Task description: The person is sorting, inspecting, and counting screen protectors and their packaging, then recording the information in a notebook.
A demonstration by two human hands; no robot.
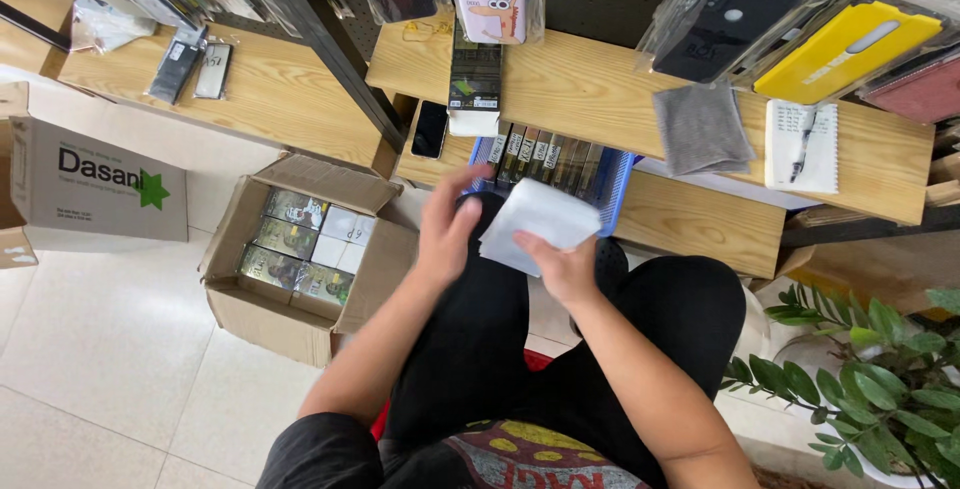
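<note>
Resting on right fingers (545,249): white packet (535,221).

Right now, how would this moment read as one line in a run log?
right hand: holds white flat packet | left hand: beside packet, blurred | ahead: blue tray of slim boxes | floor left: open cardboard box

White packet (540,219) — blue tray (612,189) — grey cloth (702,129), yellow case (845,49), black trousers (470,339).

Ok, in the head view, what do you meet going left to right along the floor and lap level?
Printed cardboard box → open cardboard carton of small boxes → left hand → white flat packet held by the right hand → green potted plant.
</note>
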